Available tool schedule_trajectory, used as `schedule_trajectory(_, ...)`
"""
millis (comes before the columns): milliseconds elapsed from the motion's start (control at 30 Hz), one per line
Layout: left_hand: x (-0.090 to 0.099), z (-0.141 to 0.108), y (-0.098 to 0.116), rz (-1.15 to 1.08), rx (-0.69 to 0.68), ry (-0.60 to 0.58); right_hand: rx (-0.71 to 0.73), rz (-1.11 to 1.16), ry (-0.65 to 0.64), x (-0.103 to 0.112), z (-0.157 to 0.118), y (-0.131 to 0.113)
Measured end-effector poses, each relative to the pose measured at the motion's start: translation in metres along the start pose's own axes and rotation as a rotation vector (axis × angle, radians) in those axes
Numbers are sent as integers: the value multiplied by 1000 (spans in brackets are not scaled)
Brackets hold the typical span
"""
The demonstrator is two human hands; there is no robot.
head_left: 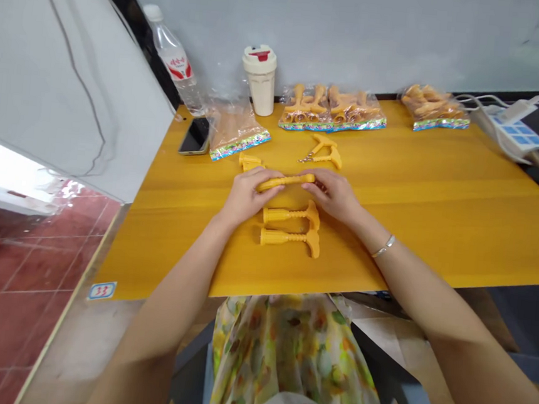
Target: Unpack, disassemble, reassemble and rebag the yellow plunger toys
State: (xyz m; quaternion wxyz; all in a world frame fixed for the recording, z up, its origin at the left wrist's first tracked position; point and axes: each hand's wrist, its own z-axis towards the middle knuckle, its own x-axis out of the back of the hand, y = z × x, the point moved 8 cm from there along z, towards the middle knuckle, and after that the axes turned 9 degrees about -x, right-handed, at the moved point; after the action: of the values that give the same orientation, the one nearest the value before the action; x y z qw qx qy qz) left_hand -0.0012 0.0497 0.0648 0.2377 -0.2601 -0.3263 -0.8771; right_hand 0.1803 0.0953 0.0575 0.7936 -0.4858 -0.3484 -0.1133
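Both of my hands meet over the middle of the table, holding one yellow plastic T-handled piece with a twisted shaft (288, 180). My left hand (247, 194) is closed around its thicker end. At the other end, the fingers of my right hand (334, 194) grip the handle. Just below the hands lie two similar yellow pieces, an upper one (291, 214) and a lower one (290, 236), side by side with their handles to the right. A yellow sleeve-like part (251, 162) sits beyond my left hand. Past my right hand rest loose yellow handle parts (325, 150) with a small metal chain or screw.
Filled clear bags (333, 110) of yellow pieces line the back, with another bag (433, 106) farther right. A flatter bag (238, 130), a phone (195, 136), a water bottle (175, 62) and a white cup (260, 78) stand or lie back left. A power strip (516, 130) with cables is at right.
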Motion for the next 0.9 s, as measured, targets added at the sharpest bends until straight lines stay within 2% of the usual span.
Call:
schedule_trajectory(200,-4,0,11,35,-84,-41,-242,224,-200,-20,-6,4)
schedule_trajectory(267,-4,0,14,38,-94,-41,-290,259,-228,-24,-8,5)
schedule_trajectory(367,-3,1,13,36,-87,-23,-253,236,-119,-16,-4,8)
schedule_trajectory(467,-1,1,9,43,-68,-9,-127,128,33,-3,-1,8)
schedule_trajectory(533,-2,0,6,56,-43,-18,-29,36,44,-2,-1,5)
schedule_trajectory(633,-5,-1,1,47,-10,-45,66,-70,-5,-7,-2,3)
schedule_trajectory(733,-10,-4,-6,7,52,-76,63,-121,-1,-5,2,14)
schedule_trajectory(900,-24,-10,-22,-58,195,-213,-60,-268,154,22,16,50)
